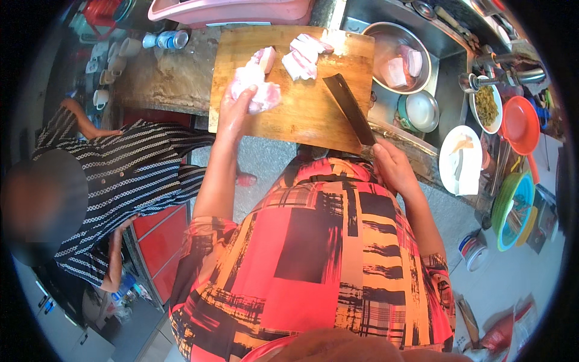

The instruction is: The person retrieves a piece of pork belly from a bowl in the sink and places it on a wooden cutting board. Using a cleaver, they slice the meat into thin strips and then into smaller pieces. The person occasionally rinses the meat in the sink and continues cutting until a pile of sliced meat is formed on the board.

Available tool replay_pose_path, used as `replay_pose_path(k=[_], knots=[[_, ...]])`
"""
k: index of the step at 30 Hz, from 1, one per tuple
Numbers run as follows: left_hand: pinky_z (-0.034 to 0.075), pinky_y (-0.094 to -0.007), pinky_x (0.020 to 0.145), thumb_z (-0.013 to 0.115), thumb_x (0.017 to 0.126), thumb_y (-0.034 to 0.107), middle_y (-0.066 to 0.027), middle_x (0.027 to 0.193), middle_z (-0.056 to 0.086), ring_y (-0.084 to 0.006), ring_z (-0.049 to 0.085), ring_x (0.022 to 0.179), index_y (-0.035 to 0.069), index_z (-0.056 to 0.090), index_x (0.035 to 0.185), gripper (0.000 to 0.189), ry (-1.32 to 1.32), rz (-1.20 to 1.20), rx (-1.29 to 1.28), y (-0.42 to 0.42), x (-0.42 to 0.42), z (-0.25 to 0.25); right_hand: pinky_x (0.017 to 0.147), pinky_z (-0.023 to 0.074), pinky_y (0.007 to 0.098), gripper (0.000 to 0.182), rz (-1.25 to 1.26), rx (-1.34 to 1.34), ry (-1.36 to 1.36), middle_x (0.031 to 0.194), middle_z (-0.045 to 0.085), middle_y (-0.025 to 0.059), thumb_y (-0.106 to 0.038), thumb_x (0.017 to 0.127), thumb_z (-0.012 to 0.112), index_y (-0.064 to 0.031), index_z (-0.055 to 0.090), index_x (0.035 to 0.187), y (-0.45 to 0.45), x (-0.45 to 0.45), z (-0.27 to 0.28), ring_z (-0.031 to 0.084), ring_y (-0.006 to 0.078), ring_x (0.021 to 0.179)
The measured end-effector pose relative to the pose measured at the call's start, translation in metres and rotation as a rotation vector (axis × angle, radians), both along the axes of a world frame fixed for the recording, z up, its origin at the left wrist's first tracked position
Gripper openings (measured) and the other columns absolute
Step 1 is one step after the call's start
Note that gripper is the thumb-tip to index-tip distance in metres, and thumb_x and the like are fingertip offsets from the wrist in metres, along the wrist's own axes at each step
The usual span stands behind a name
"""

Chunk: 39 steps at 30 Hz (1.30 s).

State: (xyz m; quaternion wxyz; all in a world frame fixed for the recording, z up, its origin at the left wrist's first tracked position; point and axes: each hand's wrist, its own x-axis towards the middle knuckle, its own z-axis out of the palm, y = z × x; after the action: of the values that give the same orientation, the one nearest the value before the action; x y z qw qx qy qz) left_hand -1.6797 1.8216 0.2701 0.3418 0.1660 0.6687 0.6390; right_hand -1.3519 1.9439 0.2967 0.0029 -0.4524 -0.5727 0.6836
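Note:
My left hand (233,111) grips a pale, fatty piece of raw meat (264,96), likely pork, over the left side of a wooden cutting board (298,124). Just beyond it is a meat chunk with a pink side (267,59); whether the two are joined I cannot tell. Several cut pieces of raw meat (302,61) lie near the board's far edge. In my right hand (394,166) is the handle of a cleaver (347,106), mostly hidden by the fingers. Its dark blade slants across the board's right side, apart from the meat.
Right of the board, a sink (450,68) holds a metal basin (425,72) with meat in water. Nearby are a white plate (448,174), an orange-red ladle (520,120) and a green basket (502,217). A pink tub (230,12) stands behind. Another person (131,167) stands at left.

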Motion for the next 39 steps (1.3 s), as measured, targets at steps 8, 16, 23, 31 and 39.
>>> replay_pose_path(k=[8, 16, 23, 31, 39], knots=[[0.039, -0.0449, 0.095, 0.079, 0.068, 0.030, -0.0202, 0.110, 0.054, -0.0372, 0.048, 0.108, 0.001, 0.048, 0.124, 0.070, 1.107, -0.108, -0.521, -0.013, 0.016, -0.056, 0.047, 0.0375, 0.0228, 0.040, 0.079, 0.004, 0.077, 0.063, 0.051, -0.0008, -0.031, 0.098, 0.046, -0.0026, 0.054, 0.125, 0.009, 0.004, -0.011, 0.047, 0.0068, 0.052], [0.039, -0.0444, 0.094, 0.076, 0.072, 0.019, -0.0174, 0.105, 0.056, -0.0343, 0.052, 0.103, 0.005, 0.048, 0.124, 0.061, 0.506, 0.348, -0.026, -0.002, 0.024, -0.088, 0.081, 0.0472, 0.0332, 0.040, 0.251, 0.246, 0.023, 0.097, 0.066, 0.0176, -0.032, 0.095, 0.050, -0.0034, 0.055, 0.122, 0.015, -0.008, -0.001, 0.064, 0.0239, 0.086], [0.040, -0.0437, 0.085, 0.070, 0.073, 0.012, -0.0143, 0.100, 0.058, -0.0342, 0.053, 0.095, 0.006, 0.056, 0.101, 0.032, 1.252, 0.035, -0.231, -0.007, 0.018, -0.082, 0.080, 0.0474, 0.0438, 0.045, 0.467, 0.609, 0.132, 0.099, 0.064, 0.0207, -0.041, 0.093, 0.047, -0.0080, 0.053, 0.123, 0.011, -0.075, 0.011, 0.061, 0.0392, 0.091], [0.040, -0.0483, 0.081, 0.064, 0.072, 0.013, -0.0161, 0.107, 0.058, -0.0373, 0.052, 0.099, 0.007, 0.062, 0.104, 0.033, 1.227, -0.074, -0.262, -0.010, 0.010, -0.103, 0.074, 0.0465, 0.0483, 0.043, 0.837, 0.747, -0.120, 0.094, 0.064, 0.0209, -0.040, 0.094, 0.045, -0.0073, 0.053, 0.120, 0.011, -0.125, 0.038, 0.061, 0.0394, 0.088], [0.040, -0.0494, 0.083, 0.063, 0.076, 0.016, -0.0157, 0.109, 0.058, -0.0381, 0.052, 0.098, 0.006, 0.062, 0.103, 0.029, 1.218, -0.065, -0.287, -0.014, 0.013, -0.094, 0.075, 0.0471, 0.0472, 0.044, 0.880, 0.693, -0.149, 0.093, 0.064, 0.0234, -0.040, 0.095, 0.045, -0.0050, 0.054, 0.120, 0.020, -0.158, 0.046, 0.060, 0.0411, 0.087]])
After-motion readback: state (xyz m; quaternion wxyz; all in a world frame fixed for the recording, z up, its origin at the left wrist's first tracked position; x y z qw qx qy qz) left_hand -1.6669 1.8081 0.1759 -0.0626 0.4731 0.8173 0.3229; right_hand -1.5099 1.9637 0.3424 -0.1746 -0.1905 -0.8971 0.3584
